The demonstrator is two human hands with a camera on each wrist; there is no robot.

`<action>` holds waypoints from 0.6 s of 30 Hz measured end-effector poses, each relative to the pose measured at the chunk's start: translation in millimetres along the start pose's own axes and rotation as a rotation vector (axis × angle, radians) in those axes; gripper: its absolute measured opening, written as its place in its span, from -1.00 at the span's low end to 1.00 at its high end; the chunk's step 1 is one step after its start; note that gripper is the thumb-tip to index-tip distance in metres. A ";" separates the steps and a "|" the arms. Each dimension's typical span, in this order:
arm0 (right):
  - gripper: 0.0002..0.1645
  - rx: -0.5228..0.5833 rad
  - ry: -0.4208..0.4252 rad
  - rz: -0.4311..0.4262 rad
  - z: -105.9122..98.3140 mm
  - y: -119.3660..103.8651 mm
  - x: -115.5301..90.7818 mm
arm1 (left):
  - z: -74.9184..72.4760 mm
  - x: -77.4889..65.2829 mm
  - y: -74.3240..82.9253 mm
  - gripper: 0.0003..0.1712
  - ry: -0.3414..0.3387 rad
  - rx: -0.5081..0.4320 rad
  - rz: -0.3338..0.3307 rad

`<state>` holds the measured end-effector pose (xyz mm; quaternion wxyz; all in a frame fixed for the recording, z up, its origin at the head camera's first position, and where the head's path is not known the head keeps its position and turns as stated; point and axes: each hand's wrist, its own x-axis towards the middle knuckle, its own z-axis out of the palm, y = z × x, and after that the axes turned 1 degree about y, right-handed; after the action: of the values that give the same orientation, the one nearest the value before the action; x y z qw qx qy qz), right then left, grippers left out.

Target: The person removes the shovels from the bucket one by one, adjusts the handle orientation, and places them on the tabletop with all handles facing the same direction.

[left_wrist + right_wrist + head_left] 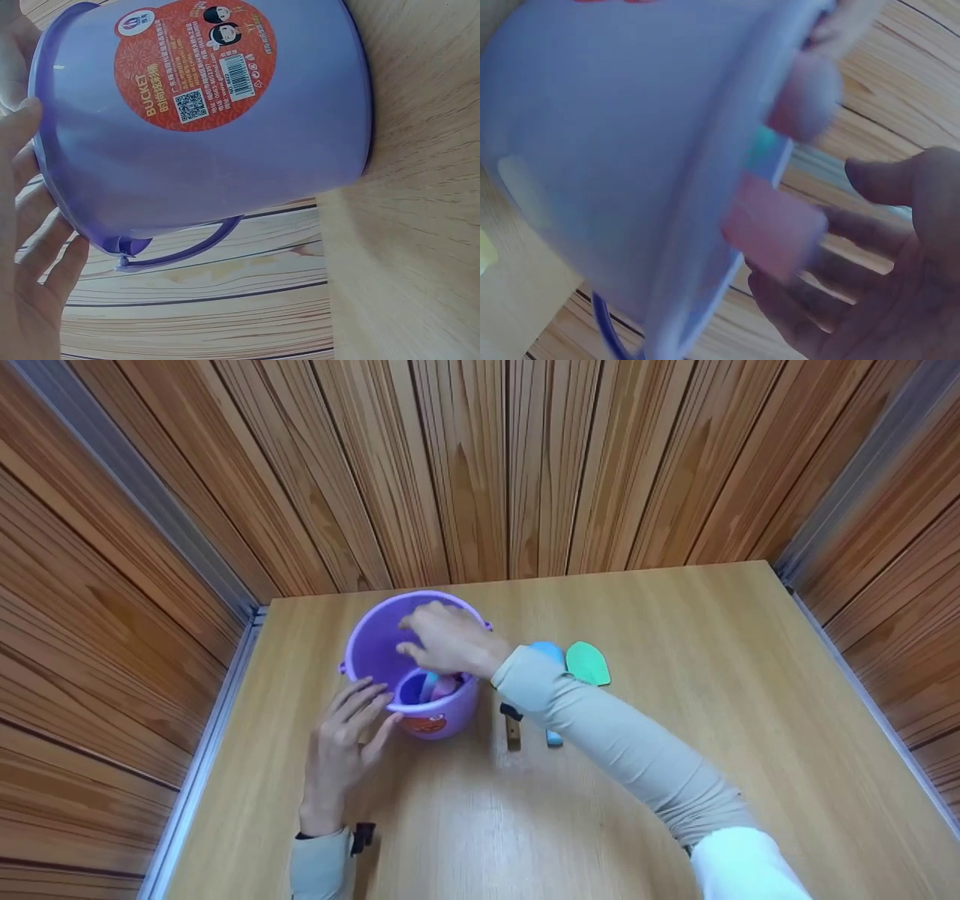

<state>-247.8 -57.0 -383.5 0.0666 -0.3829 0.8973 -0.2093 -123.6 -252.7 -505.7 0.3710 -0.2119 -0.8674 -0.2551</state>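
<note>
Table (780,742) carries purple bucket (375,641) far-left, well apart from right edge, left hand (346,739) touching its near-left side, fingers loosely spread, right hand (448,639) over its mouth, fingers parted, neither gripping anything, pink piece (771,225) beside right fingers.

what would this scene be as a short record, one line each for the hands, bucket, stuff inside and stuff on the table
left hand: rests on the bucket's rim, fingers spread
right hand: over the bucket's mouth, thumb apart from fingers
bucket: purple, stands on the table
sticker: red, round, on the bucket's side
inside: a pink piece at the mouth, end past the rim; whether the right hand touches it is unclear
beside bucket: green piece, leaf-shaped; blue piece, partly hidden by the right sleeve
</note>
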 end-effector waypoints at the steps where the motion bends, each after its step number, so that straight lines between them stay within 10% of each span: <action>1: -0.45 -0.036 -0.015 -0.012 3.8 -2.0 1.5 | -0.4 0.1 0.1 -0.53 -0.003 0.001 -0.004; 10: -0.57 -0.319 -0.161 -0.083 23.8 -14.8 14.2 | -2.5 0.3 -1.2 -0.53 0.007 -0.014 -0.003; 18: -0.73 -0.418 -0.348 0.056 27.7 -17.1 24.5 | 0.0 1.4 -0.8 -0.57 0.002 -0.019 -0.016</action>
<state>-245.9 -94.1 -400.2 0.1452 -0.3935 0.9063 0.0514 -125.0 -253.1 -504.9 0.3680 -0.2080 -0.8662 -0.2664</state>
